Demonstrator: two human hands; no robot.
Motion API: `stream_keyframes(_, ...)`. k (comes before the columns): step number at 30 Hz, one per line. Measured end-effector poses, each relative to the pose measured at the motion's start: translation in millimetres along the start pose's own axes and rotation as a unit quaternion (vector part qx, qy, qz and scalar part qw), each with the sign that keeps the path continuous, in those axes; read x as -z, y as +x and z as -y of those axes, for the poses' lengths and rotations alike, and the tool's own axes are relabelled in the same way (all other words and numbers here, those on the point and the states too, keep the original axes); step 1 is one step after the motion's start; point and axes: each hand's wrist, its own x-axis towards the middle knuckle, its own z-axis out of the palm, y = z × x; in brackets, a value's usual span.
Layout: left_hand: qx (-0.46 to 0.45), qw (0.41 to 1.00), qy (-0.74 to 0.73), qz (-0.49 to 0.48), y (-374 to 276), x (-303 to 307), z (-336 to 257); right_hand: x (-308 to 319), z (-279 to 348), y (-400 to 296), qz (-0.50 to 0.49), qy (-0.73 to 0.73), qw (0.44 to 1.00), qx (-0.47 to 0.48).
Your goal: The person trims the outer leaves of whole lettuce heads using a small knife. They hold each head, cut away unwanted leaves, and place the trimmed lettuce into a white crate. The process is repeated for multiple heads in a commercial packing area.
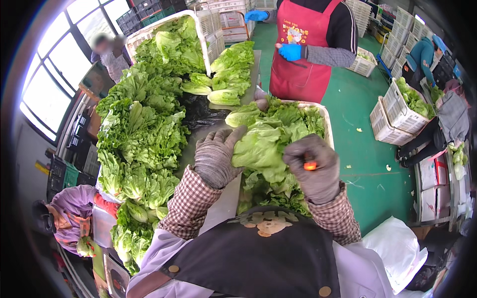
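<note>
My left hand [218, 158], in a grey knit glove, grips the edge of loose green lettuce leaves [261, 145] between thumb and index finger. Closed around a small tool with an orange end [310, 165], my gloved right hand [315, 164] is at the right side of the same leaves. The tool's working part is hidden. Beneath and beyond the leaves, a white plastic crate [328, 124] holds more lettuce. A lettuce head with a pale base [238, 116] lies just beyond my left fingers.
Piled lettuce [141, 138] covers the table's left side, beside a black plastic sheet [201, 111]. A tipped crate [203, 41] stands at the far end. Opposite is a person in a red apron [298, 56]. Another person [74, 216] works at left. Stacked crates [395, 119] stand on the green floor.
</note>
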Motion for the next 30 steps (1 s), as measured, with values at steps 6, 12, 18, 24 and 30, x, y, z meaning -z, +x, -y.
stream_keyframes(6, -0.027, 0.995, 0.020, -0.096, -2, -12, 17, 56, -16, 2, -0.046, 0.309, 0.940, -0.136)
stream_keyframes(12, -0.043, 0.989, 0.106, -0.096, 2, 0, 9, 28, 2, 4, 0.024, -0.064, 0.994, 0.082)
stream_keyframes(18, -0.058, 0.993, 0.092, -0.036, 12, 8, 1, 21, -18, -4, 0.009, 0.023, 0.999, -0.028)
stream_keyframes(24, -0.015, 0.993, 0.104, -0.058, 2, 16, 19, 63, -37, -2, -0.034, 0.038, 0.994, -0.101)
stream_keyframes(30, -0.116, 0.978, 0.153, -0.080, 8, 18, 5, 22, -10, 10, 0.132, 0.006, 0.988, -0.077)
